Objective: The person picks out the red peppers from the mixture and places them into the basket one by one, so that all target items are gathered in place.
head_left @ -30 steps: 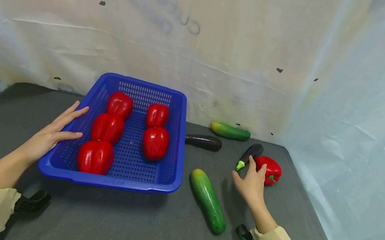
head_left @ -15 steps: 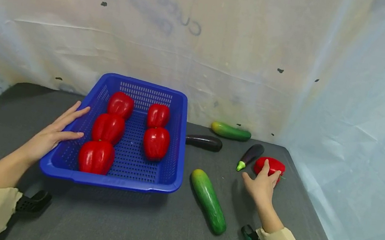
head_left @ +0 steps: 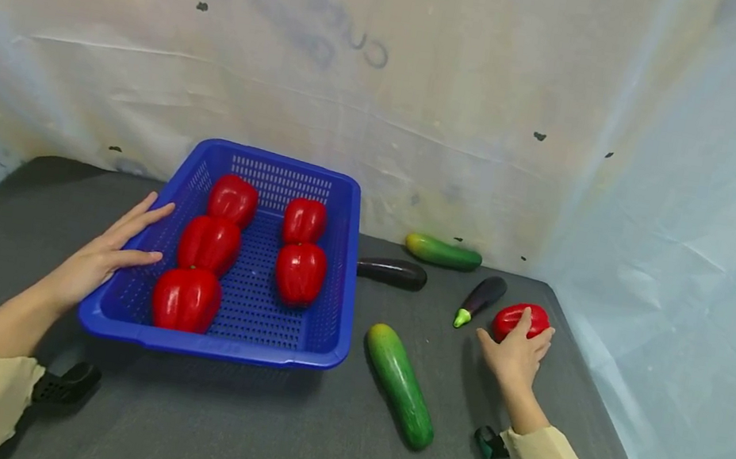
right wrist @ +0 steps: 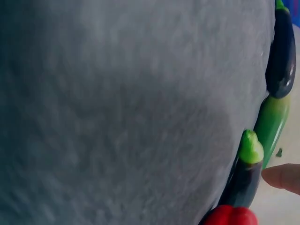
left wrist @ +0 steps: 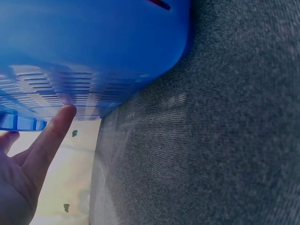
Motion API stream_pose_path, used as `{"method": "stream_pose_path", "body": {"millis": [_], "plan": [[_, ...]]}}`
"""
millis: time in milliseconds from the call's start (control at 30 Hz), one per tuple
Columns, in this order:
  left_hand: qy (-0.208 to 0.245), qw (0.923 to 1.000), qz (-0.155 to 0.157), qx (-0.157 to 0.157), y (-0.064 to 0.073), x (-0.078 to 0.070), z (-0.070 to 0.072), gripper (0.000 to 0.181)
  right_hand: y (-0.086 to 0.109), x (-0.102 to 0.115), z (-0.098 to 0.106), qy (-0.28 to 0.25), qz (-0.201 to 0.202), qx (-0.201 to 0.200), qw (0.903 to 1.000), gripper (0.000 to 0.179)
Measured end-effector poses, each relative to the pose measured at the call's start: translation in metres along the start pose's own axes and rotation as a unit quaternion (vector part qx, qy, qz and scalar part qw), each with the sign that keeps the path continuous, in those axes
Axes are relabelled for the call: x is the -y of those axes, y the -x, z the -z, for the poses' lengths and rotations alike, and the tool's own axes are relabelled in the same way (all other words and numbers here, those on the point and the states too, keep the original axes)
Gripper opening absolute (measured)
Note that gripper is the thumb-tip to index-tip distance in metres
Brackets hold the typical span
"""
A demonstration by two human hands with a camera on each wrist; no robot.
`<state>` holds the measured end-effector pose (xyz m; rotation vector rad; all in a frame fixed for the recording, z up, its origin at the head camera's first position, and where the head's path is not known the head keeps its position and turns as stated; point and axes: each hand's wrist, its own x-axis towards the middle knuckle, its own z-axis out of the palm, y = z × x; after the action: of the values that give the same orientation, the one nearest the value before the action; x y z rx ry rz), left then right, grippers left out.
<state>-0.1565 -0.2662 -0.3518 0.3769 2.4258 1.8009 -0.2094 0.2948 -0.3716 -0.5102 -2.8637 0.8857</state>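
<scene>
In the head view, my left hand (head_left: pixel 90 262) lies against the left side of a blue plastic basket (head_left: pixel 212 347), fingers spread along its rim. The left wrist view shows a finger (left wrist: pixel 54 136) touching the slotted wall of the basket. Several red bell peppers (head_left: pixel 186 299) lie inside in two rows. Over at the right, my right hand (head_left: pixel 515 357) is at another red bell pepper (head_left: pixel 517 318), its fingers spread and a finger over the pepper's front. Thumb and fingers stay apart. The pepper's stem is hidden. A small eggplant (head_left: pixel 484 294) lies just left of that pepper.
A cucumber (head_left: pixel 399 387) lies on the dark grey table (head_left: pixel 220 431) right of the basket. Behind it are a dark eggplant (head_left: pixel 397 273), partly hidden by the basket, and a second cucumber (head_left: pixel 442 252). Plastic sheeting (head_left: pixel 436 72) hangs at the back and sides.
My right hand has moved rightward, away from the small eggplant and to the red bell pepper. That pepper has turned, its stem going out of sight. My left hand stays at the basket.
</scene>
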Motion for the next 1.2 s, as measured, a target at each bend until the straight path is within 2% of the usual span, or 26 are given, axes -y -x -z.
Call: {"method": "stream_pose_path", "body": {"millis": [200,400,633,833,1067,1200], "plan": [[-0.003,1.0000,-0.006,0.000,-0.001,0.000,-0.001,0.063,-0.012,-0.008,0.002,0.029,0.022,-0.054,0.9979,0.085],[-0.003,1.0000,-0.009,0.000,-0.001,-0.001,-0.001,0.063,-0.017,-0.015,0.003,0.033,0.052,-0.076,0.9952,0.080],[-0.033,0.9994,0.004,-0.002,-0.001,-0.002,0.000,0.063,-0.022,-0.018,0.003,0.021,0.068,-0.085,0.9938,0.076],[-0.038,0.9992,0.013,-0.003,0.000,-0.002,-0.001,0.064,-0.026,-0.021,0.004,0.030,0.068,-0.092,0.9930,0.077],[-0.048,0.9988,0.009,-0.008,0.000,-0.003,-0.001,0.063,-0.028,-0.024,0.007,0.036,0.074,-0.086,0.9929,0.077],[-0.051,0.9986,0.016,-0.005,0.000,-0.004,0.000,0.063,-0.028,-0.020,0.009,0.049,0.078,-0.080,0.9925,0.073]]}}
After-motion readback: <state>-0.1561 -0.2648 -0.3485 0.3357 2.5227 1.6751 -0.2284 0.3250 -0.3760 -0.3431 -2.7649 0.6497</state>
